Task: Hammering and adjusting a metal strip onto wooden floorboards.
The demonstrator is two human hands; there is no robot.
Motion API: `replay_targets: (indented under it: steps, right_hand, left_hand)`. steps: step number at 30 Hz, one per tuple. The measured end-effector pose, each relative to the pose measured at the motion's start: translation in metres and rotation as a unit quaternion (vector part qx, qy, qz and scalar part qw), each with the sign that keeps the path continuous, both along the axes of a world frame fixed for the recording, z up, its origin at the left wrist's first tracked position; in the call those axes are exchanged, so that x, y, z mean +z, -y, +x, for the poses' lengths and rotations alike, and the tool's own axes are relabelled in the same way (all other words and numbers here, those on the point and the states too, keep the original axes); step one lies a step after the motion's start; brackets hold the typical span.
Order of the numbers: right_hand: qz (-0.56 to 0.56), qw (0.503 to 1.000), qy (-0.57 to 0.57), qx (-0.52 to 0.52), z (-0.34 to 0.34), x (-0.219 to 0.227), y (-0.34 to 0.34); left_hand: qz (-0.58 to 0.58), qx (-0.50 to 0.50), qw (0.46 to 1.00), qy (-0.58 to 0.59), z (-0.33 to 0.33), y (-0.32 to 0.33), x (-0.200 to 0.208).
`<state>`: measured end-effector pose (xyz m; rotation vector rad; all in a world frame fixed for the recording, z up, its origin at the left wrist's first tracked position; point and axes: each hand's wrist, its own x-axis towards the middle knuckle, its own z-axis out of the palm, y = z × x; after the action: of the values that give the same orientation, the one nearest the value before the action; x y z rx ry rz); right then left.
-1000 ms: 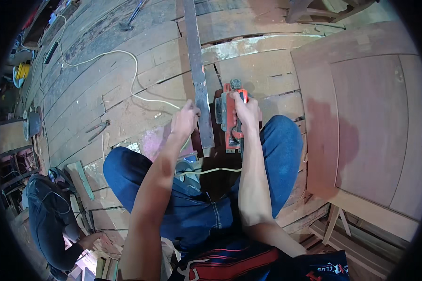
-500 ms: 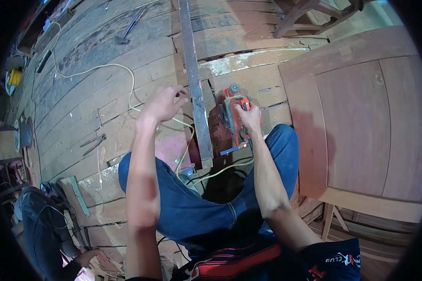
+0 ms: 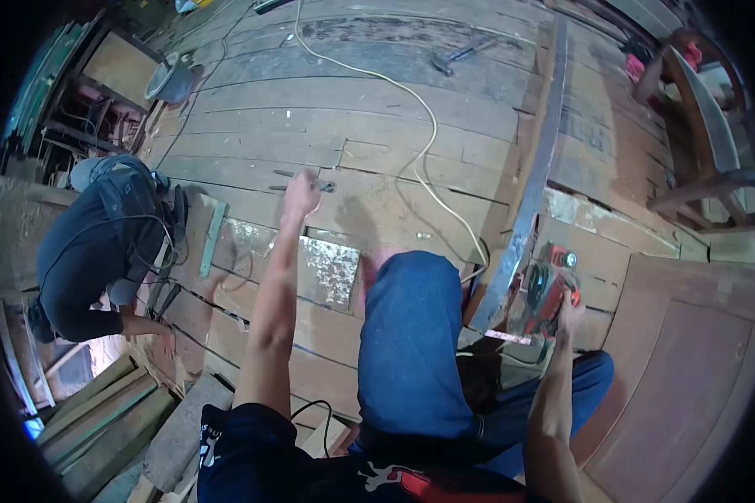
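Note:
My right hand (image 3: 570,303) is wrapped round the handle of a red electric hand planer (image 3: 547,295). The planer is beside the lower end of a long narrow wooden beam (image 3: 528,210). Off to the left, my left hand (image 3: 302,198) is stretched out over a pair of pliers (image 3: 327,186). The hand covers the middle of the pliers; their handles show on its left and their head on its right. Its fingers are too blurred to tell whether they grip the pliers. A pale cord (image 3: 432,126) curves across the floor near the beam.
A hammer (image 3: 457,57) lies on the plank floor. Panelled wood (image 3: 671,369) stands at the right, below a wooden chair (image 3: 705,142). On the left, another person (image 3: 101,243) bends near a stack of boards (image 3: 109,411). A bucket (image 3: 172,81) is farther back.
My left hand has moved from beside the beam out to the pliers. My right hand stays on the planer. The view has swung to the left, bringing the other person further in.

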<state>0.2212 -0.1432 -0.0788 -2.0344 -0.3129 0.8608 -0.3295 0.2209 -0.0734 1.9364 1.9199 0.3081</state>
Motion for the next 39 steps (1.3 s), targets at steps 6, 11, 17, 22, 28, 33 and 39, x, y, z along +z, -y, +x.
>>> replay_targets:
  steps: [6,11,17,22,28,33,39]
  right_hand:
    - [-0.017,0.999,0.027,0.02,0.005,0.003,-0.016]
    - [-0.255,0.911,0.322,0.039,0.026,0.007,-0.015]
    - [-0.1,0.916,0.386,0.053,0.027,0.102,-0.013]
    - [-0.028,0.928,0.354,0.113,-0.007,0.197,-0.031]
    - [0.155,0.972,0.141,0.104,-0.029,0.203,-0.031]
    - [0.07,0.98,0.14,0.123,-0.061,0.179,-0.044]
    - [0.095,0.964,0.184,0.168,-0.096,0.198,-0.067]
  left_hand:
    - [-0.013,-0.037,0.976,-0.214,-0.048,-0.006,-0.04]
    - [-0.086,-0.106,0.934,-0.331,-0.042,-0.013,-0.058]
    - [-0.038,-0.139,0.917,-0.372,-0.025,-0.01,-0.076]
    - [0.033,-0.261,0.891,-0.37,-0.041,-0.016,-0.084]
    - [0.052,-0.218,0.972,-0.074,0.008,-0.045,-0.023]
    - [-0.04,-0.004,0.893,0.448,0.126,-0.034,0.085]
    - [-0.174,-0.095,0.859,0.472,0.231,0.007,0.226]
